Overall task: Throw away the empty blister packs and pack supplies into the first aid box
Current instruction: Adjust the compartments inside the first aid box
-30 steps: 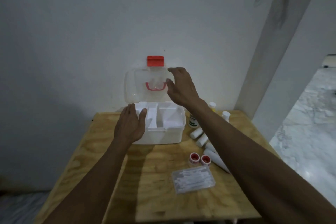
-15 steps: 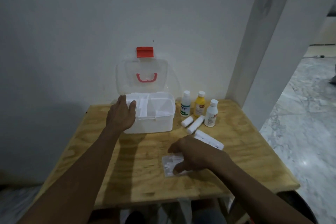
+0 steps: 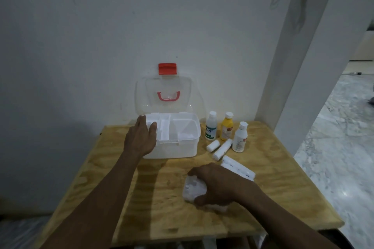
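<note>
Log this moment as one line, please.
left hand rests on box | right hand grips clear pack | lid open

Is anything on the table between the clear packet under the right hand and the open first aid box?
Nothing visible: bare table lies between the clear packet, gripped by the right hand, and the first aid box, lid up.

Bare table [image 3: 162, 198] between box [image 3: 178, 147] and front edge — bottles [image 3: 226, 129] crowd its right
</note>
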Demonstrator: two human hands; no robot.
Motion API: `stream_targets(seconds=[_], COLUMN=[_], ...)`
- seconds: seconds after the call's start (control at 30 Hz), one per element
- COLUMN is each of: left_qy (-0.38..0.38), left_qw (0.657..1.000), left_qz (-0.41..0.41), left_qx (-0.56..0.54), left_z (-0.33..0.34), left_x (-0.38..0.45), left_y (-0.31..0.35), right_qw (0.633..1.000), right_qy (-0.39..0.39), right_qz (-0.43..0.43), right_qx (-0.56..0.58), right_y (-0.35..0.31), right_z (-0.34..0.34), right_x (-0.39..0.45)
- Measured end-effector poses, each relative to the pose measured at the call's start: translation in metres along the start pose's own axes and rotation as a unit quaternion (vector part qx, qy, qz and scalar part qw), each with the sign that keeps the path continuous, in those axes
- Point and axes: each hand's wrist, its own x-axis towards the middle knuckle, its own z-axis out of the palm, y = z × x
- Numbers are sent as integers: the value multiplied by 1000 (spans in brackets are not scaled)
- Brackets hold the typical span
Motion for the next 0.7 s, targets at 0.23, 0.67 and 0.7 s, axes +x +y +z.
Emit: stream_targets(seconds=[0.23,0.67,0.7], left_qy=[9,26,28], left_qw=[1000,999,999], left_qz=[14,27,26], left_qx=[4,10,10], left_z=[4,17,18], left_x=[5,12,12], left_y=[-7,-18,-19], right_qw=[955,948,952], right_qy=[262,252,239], right_qz=[5,164,167], right_qx=[136,106,92], right_y=[-24,-10,-10], right_z=[-82,-79,-76], right_x=[24,155,157])
